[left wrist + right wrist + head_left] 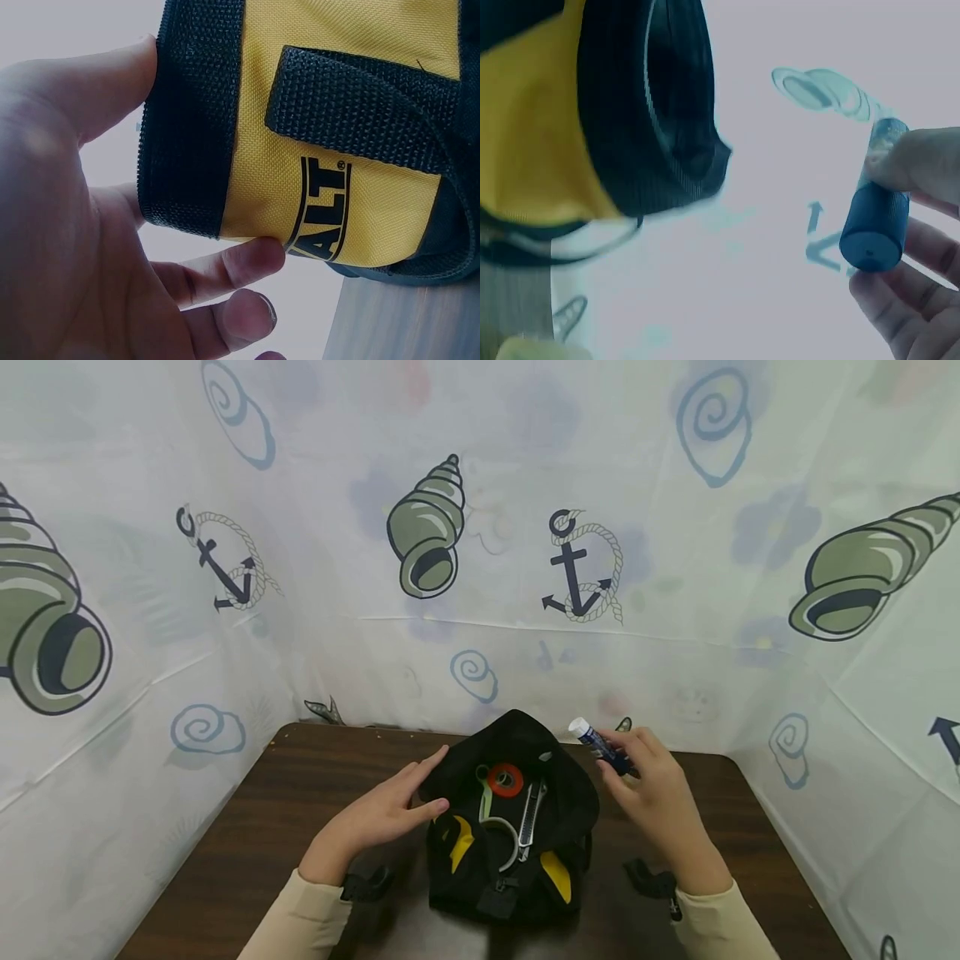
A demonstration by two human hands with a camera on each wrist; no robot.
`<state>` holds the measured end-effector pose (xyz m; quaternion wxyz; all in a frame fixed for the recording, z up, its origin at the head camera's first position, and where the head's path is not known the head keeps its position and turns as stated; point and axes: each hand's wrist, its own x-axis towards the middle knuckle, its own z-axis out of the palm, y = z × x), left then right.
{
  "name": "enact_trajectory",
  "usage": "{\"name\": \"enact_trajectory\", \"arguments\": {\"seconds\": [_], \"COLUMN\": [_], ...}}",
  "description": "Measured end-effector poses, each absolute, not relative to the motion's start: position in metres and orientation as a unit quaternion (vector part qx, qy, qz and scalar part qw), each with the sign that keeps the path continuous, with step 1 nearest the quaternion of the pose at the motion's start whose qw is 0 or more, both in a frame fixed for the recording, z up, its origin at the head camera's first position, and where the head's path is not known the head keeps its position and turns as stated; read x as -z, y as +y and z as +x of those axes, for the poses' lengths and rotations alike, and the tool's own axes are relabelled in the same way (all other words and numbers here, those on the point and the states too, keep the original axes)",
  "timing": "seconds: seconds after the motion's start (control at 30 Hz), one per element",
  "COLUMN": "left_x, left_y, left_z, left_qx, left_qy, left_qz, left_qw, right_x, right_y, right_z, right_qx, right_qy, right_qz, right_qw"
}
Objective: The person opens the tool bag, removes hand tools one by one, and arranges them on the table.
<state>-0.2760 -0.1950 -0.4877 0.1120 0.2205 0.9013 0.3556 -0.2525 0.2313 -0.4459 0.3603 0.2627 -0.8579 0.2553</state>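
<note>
A black and yellow bag [467, 889] stands unzipped on the table, its mouth facing up. Inside lie a roll of orange-red tape [506, 781], a cutter [531, 818], green-handled scissors [485, 797] and a pale tape ring [513, 842]. My left hand [386, 810] touches the bag's left rim, thumb and fingers spread around the edge; the left wrist view shows the yellow side [337, 202] close to the fingers. To the right of the bag, my right hand [660, 793] pinches a dark blue tube with a white cap [592, 739], raised in the air; its blue base [871, 232] shows in the right wrist view.
The brown wooden table [300, 793] extends on both sides of the bag. A white curtain [495, 668] printed with shells and anchors surrounds its back and sides. Black straps with small devices [651, 880] are at both wrists.
</note>
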Motion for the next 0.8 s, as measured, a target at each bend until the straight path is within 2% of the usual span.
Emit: {"name": "enact_trajectory", "arguments": {"seconds": [0.27,0.8], "left_x": [0.49,0.491], "left_y": [-0.195,-0.195], "left_z": [-0.275,-0.275], "left_qx": [-0.356,-0.352], "left_qy": [0.902,0.903], "left_qz": [0.218,0.222], "left_qw": [0.11,0.106], "right_x": [0.452,0.488], "right_y": [0.267,0.339], "right_z": [-0.254,-0.266], "right_qx": [-0.254,-0.308], "right_qy": [-0.865,-0.867], "right_qz": [0.187,0.017], "right_qw": [0.391,0.391]}}
